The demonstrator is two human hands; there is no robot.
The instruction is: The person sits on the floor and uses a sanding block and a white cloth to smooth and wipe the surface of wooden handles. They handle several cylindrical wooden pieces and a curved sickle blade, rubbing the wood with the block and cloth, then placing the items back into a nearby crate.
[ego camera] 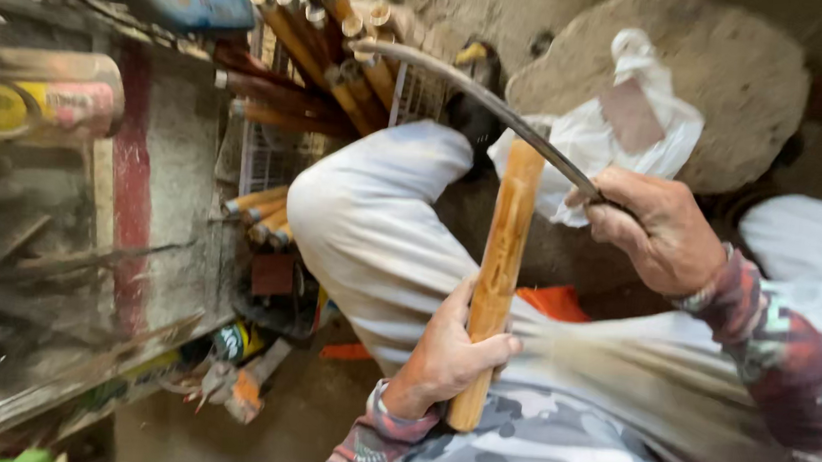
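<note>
A wooden stick [497, 277] is gripped at centre by the left hand [445, 356]; a curved blade [484, 105] is clenched by the right hand [660, 231]. More sticks [323, 43] are stacked in a wire rack [260, 156], upper left.

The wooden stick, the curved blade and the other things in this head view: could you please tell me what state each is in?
Wooden stick: upright, gripped low by the left hand.
Curved blade: raised, blurred, held by the right hand.
Bundle of sticks: stacked, ends toward the camera.
White plastic bag: crumpled, lying behind the blade.
</note>
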